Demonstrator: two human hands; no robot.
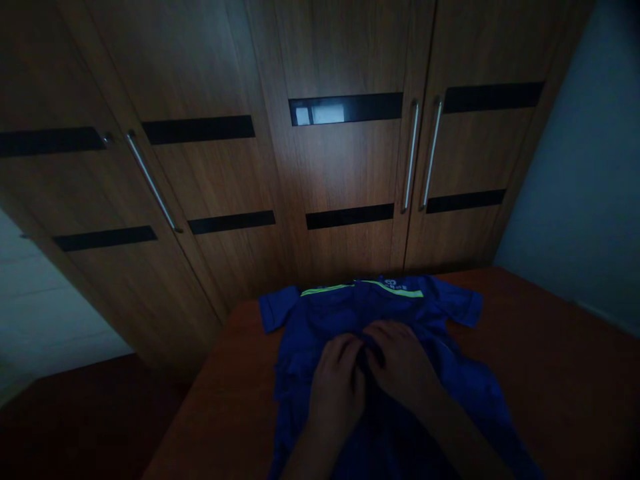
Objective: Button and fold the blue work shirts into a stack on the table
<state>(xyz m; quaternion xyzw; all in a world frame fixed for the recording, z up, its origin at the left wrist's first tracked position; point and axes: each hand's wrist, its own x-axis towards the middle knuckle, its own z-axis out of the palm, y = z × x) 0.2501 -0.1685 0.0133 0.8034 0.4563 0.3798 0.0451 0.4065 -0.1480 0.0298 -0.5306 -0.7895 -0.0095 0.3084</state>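
Observation:
A dark blue short-sleeved garment (320, 317) with yellow-green stripes and a small white logo near its top lies spread out, its sleeves out to both sides. My left hand (337, 380) and my right hand (400, 360) meet over its middle front. The fingers of both are bent and drawn together at the fabric, fingertips close to each other. In the dim light, what exactly is pinched between them is too dark to make out.
The garment rests on a reddish-brown table (230, 380). Behind it stands a wooden wardrobe (345, 160) with black strips and long metal handles (411, 157). A pale wall (585, 200) rises on the right.

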